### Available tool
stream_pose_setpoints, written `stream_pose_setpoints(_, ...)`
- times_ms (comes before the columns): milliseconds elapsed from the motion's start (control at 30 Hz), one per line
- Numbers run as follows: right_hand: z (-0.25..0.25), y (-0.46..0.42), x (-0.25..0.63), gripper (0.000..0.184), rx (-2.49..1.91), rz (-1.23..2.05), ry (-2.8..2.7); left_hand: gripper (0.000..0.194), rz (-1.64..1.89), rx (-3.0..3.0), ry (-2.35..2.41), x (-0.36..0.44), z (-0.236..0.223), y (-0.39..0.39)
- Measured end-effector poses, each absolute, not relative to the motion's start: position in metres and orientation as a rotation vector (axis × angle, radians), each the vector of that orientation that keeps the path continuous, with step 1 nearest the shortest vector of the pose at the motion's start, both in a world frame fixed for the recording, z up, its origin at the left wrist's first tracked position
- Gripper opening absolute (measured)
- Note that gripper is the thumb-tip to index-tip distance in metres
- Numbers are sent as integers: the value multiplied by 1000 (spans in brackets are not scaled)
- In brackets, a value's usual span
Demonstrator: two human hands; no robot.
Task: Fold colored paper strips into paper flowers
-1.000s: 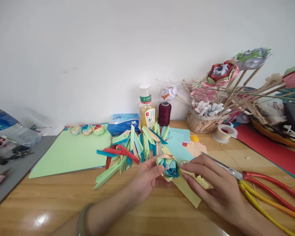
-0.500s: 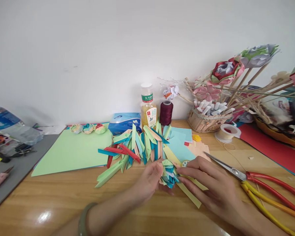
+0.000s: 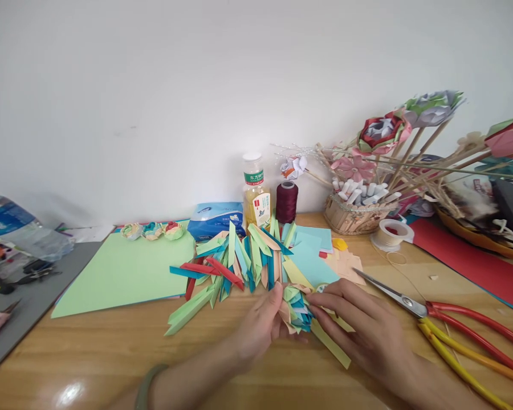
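Between my two hands is a small folded paper flower [image 3: 298, 308] with green, blue, white and peach petals. My left hand [image 3: 263, 319] grips it from the left, thumb on top and fingers curled beneath. On the other side, my right hand [image 3: 359, 324] pinches the flower's right edge between thumb and fingertips. Behind the flower lies a heap of folded paper strips [image 3: 235, 256] in green, blue, red and peach. Pale yellow paper strips [image 3: 331, 341] lie under my right hand, which partly hides them.
Scissors [image 3: 410, 304] with red and yellow handles lie at right, near a thread spool [image 3: 391, 233]. Light green sheets [image 3: 123, 273] carry several paper flowers. A tissue pack [image 3: 216, 219], bottle [image 3: 256, 196], maroon thread cone [image 3: 286, 202] and basket [image 3: 357, 216] line the wall.
The flower has turned slightly in my hands, with more peach petals showing at its top and left. Both hands keep hold of it. The whole view has shifted a little.
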State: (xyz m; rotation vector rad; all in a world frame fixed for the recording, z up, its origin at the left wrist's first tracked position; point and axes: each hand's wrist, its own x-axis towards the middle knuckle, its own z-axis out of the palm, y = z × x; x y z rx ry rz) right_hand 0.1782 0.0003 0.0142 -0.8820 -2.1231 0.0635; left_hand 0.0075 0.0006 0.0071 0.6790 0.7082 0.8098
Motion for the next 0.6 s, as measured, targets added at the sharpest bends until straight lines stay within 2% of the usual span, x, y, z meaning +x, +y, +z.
stream_pose_setpoints(400, 20, -1, 172, 14, -1051, 476, -2052, 40, 866, 640, 712, 10, 8, 0)
stream_pose_setpoints(600, 20, 0, 171, 11, -1053, 387, -2001, 34, 840, 601, 693, 10, 9, -2)
